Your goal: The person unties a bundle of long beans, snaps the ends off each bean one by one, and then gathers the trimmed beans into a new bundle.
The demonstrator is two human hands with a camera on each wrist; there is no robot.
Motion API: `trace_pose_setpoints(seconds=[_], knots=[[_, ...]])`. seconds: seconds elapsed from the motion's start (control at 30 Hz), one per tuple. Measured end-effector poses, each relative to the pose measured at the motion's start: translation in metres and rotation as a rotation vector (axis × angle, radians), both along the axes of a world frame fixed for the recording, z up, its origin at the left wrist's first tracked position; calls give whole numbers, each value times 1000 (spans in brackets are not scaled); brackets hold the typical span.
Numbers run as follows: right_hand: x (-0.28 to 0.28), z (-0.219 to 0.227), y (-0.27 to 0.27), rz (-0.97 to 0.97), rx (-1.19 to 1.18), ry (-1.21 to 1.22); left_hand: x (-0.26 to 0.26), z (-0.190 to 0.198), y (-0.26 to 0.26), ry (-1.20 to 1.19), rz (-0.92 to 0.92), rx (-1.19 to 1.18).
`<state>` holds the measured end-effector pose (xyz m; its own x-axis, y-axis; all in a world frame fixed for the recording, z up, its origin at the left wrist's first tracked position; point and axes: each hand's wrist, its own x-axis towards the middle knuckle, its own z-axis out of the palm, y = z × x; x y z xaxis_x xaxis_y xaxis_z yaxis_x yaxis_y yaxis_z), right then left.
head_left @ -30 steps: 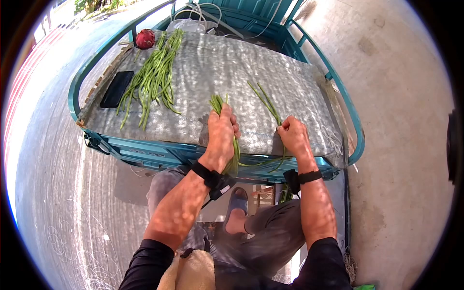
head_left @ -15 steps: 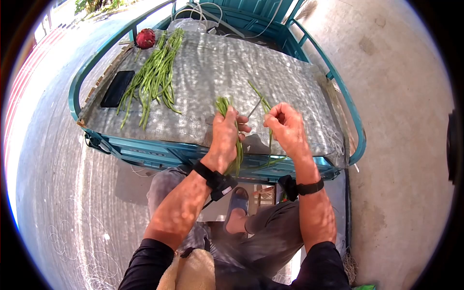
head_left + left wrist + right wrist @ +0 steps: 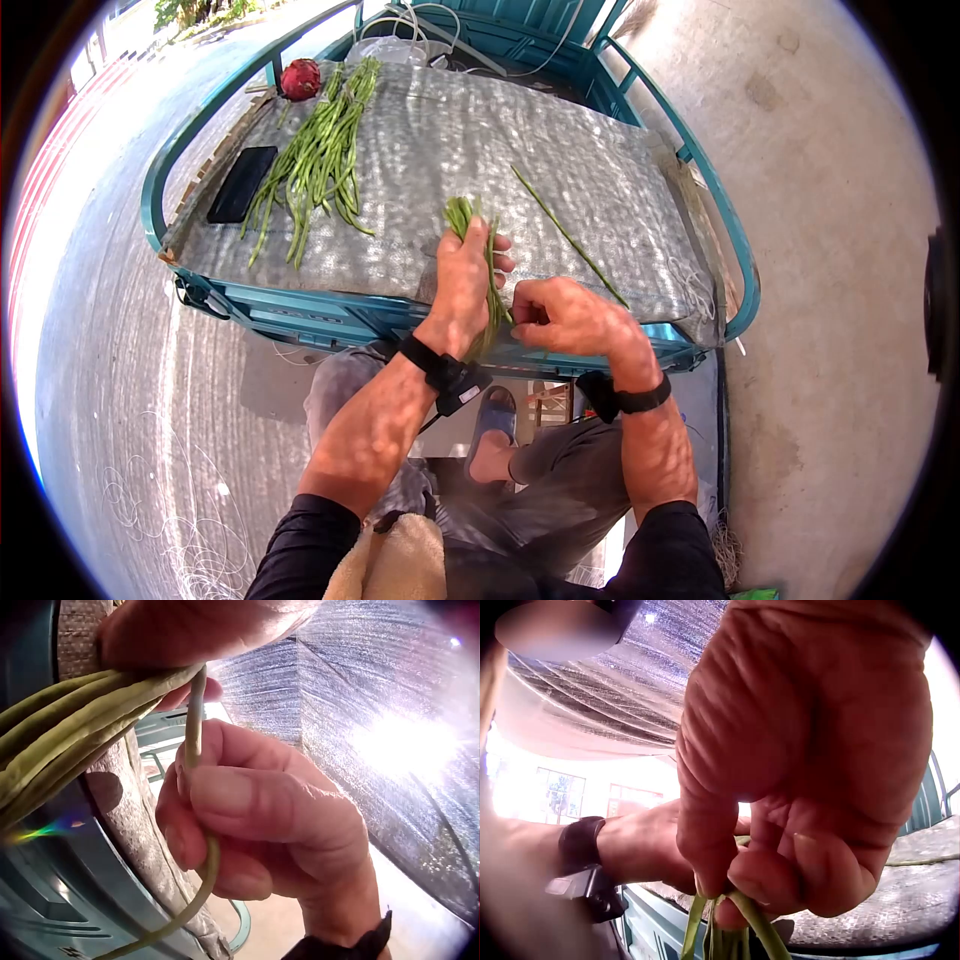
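My left hand [image 3: 463, 282] grips a bunch of long green beans [image 3: 459, 214] over the front edge of the mat, their ends sticking out above the thumb. Close beside it is my right hand [image 3: 570, 318], its fingers curled. In the left wrist view the right thumb and fingers pinch one long bean [image 3: 193, 724], which bends down from the bunch [image 3: 82, 727]. A single loose bean [image 3: 565, 232] lies slantwise on the mat to the right. Farther left spreads a larger pile of long beans [image 3: 325, 150].
A grey woven mat [image 3: 430, 130] covers the bed of a teal cart with a raised side rail [image 3: 715, 210]. At the left lie a black phone [image 3: 242, 185] and a red dragon fruit [image 3: 300, 80]. Behind the mat are a clear plastic bag [image 3: 385, 50] and white cables.
My right hand has moved from the loose beans down and left to the bunch. Of two beans there, one now lies alone on the mat. The left hand has barely shifted.
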<state>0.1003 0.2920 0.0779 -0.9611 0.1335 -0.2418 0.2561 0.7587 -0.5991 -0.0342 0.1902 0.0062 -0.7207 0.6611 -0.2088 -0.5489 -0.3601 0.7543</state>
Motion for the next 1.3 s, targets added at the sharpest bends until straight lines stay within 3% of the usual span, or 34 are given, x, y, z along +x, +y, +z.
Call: trace_pose_setpoints(seconds=[0.07, 0.3, 0.47, 0.63, 1.1, 1.3], knots=[[3, 1, 2, -35, -32, 27, -1, -2, 1, -7, 5, 23], [-8, -4, 4, -463, -275, 342, 5, 8, -1, 19, -17, 34], [-14, -10, 2, -538, -383, 419, 10, 3, 4, 99, -137, 77], [-18, -20, 5, -619, -488, 440, 20, 2, 4, 116, -141, 113], [-22, -21, 3, -569, -448, 643, 25, 8, 5, 147, -163, 164], [-23, -11, -2, -595, -529, 751, 19, 6, 8, 83, -49, 7]])
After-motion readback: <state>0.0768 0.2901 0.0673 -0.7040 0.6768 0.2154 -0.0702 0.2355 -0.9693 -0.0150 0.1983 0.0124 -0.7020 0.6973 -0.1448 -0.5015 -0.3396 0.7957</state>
